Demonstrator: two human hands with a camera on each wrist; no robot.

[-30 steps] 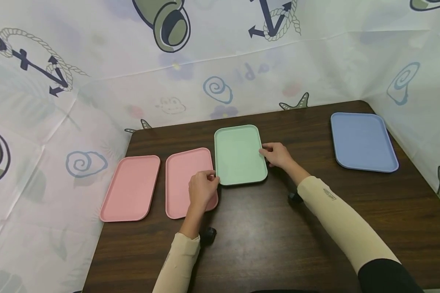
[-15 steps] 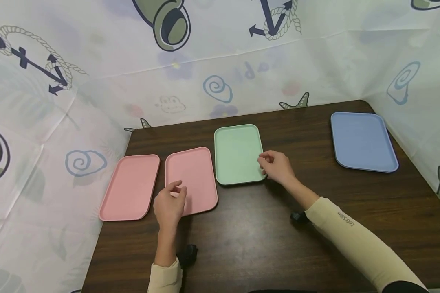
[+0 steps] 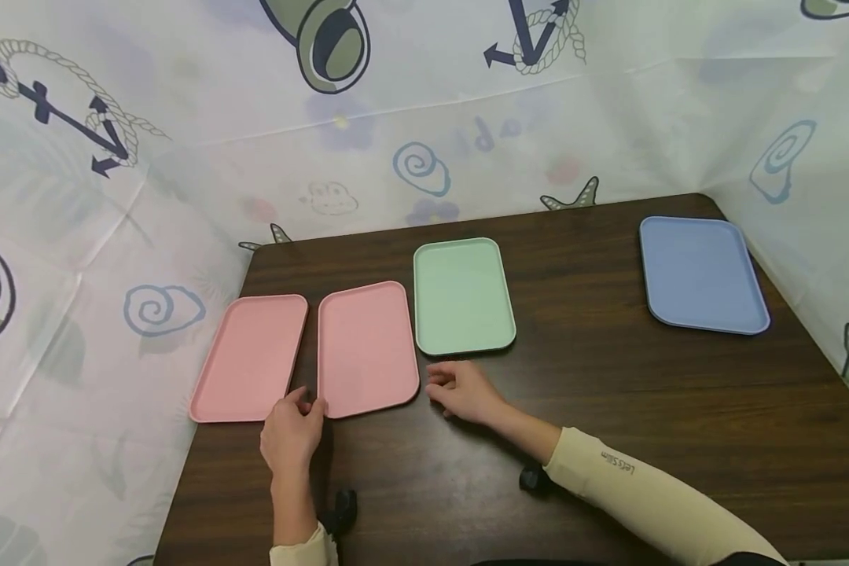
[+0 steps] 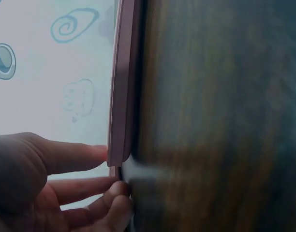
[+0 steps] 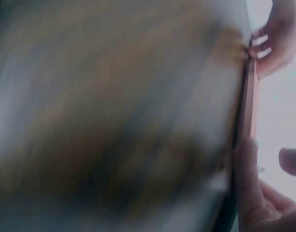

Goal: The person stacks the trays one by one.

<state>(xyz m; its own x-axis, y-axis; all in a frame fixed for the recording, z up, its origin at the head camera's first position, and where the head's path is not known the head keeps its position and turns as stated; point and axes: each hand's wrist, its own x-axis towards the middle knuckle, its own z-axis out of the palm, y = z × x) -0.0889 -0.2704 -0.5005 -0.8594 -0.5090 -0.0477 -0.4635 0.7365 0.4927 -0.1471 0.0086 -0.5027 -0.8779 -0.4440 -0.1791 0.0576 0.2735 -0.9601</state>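
A pink tray (image 3: 368,350) lies flat left of the middle of the table. My left hand (image 3: 292,436) is at its near left corner; in the left wrist view the thumb (image 4: 92,153) meets the tray's rim, with the other fingers loosely bent beside it. Those fingers reach towards the near right corner of a second pink tray (image 3: 251,362). My right hand (image 3: 467,391) hovers right of the first pink tray, fingers loosely bent and thumb apart, holding nothing. Just behind that hand lies a green tray (image 3: 464,297).
A blue tray (image 3: 703,275) sits at the far right of the dark wooden table (image 3: 580,314). White patterned cloth (image 3: 368,173) hangs close along the back and sides of the table. Black wrist devices (image 3: 344,511) ride under both forearms.
The left hand has moved down and left from the green tray to the pink tray's corner. The right hand has left the green tray's right edge, coming nearer and leftward. The trays stay put.
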